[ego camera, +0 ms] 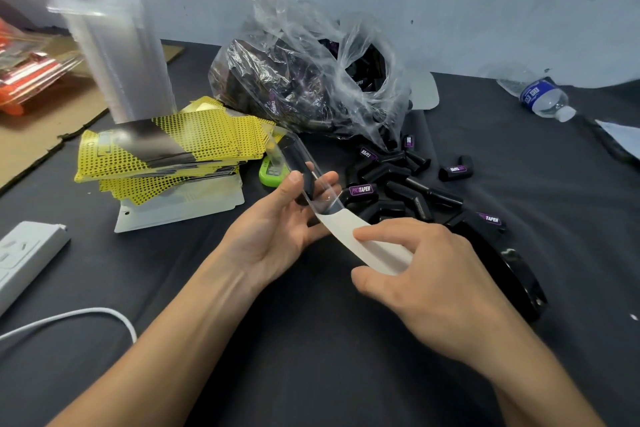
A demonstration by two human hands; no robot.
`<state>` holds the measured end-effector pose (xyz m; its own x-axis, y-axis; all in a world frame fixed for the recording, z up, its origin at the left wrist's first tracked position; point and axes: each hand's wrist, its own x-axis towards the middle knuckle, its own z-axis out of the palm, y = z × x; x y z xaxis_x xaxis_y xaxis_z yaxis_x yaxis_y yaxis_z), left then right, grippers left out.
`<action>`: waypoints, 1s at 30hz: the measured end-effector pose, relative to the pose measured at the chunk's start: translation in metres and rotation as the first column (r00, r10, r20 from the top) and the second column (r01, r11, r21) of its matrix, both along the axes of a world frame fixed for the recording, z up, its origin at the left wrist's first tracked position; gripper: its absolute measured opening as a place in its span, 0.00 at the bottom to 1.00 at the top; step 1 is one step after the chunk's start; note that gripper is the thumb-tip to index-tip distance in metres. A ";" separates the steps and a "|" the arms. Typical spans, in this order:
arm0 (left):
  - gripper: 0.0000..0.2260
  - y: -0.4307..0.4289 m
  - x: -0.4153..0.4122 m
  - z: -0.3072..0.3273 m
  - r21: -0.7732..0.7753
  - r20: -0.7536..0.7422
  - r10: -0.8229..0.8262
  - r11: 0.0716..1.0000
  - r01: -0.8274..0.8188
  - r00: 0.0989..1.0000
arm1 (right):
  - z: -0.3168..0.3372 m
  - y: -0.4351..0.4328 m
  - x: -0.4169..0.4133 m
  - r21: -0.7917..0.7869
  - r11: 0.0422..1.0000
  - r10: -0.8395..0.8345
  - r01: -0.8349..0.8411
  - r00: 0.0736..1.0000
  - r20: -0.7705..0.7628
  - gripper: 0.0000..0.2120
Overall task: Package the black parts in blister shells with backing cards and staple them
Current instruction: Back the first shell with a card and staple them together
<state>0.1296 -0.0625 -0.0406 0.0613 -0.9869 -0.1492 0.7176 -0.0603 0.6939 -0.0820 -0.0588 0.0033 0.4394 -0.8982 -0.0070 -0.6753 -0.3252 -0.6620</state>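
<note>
My left hand [277, 232] grips a clear blister shell [294, 163] that holds a black part [302, 180], held edge-on above the table. My right hand [426, 274] pinches a white backing card [349, 229], whose far end sits in the shell's open end. Loose black parts [398, 180] with purple labels lie just behind my hands. A stack of yellow dotted backing cards [166, 152] rests to the left. A tall stack of empty clear shells [117, 45] stands behind the cards.
A clear plastic bag [311, 80] of black parts lies at the back centre. A green device [272, 173] lies by the cards, a black object [523, 281] at my right wrist. A power strip [24, 253] and cable sit left, a water bottle [543, 97] far right.
</note>
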 end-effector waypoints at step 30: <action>0.40 0.008 -0.012 0.007 -0.028 -0.036 -0.133 0.991 0.132 0.990 | -0.012 0.004 0.018 0.055 0.993 -0.112 0.107 0.991 0.080 0.31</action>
<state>0.1176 -0.0545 -0.0338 -0.0756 -0.9894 -0.1241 0.7302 -0.1397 0.6688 -0.0642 -0.0544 -0.0088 0.3395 -0.9404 -0.0212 -0.6473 -0.2172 -0.7306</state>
